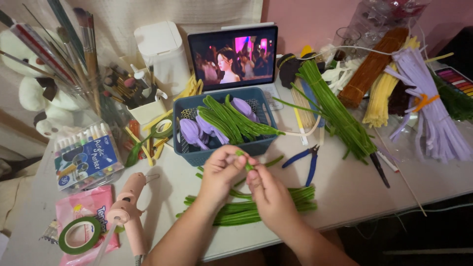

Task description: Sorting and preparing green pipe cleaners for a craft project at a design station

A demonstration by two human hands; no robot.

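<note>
At the near left, a ring of green floral tape (79,235) and a smooth pink glue gun (129,209) are seen on the white table (354,197). The left hand (220,172) is curled, its fingertips pinched on a fuzzy green pipe cleaner (245,161) held above the table's near middle. The right hand (268,194) is bent toward it, thumb and forefinger pressed on the same stem. More green stems (246,209) lie beneath. Behind, a blue plastic basket (221,150) is filled with purple petals; blue-handled pliers (306,160) lie to the right.

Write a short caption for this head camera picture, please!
Two bare hands pinch a fuzzy green pipe cleaner before a blue plastic basket.
</note>
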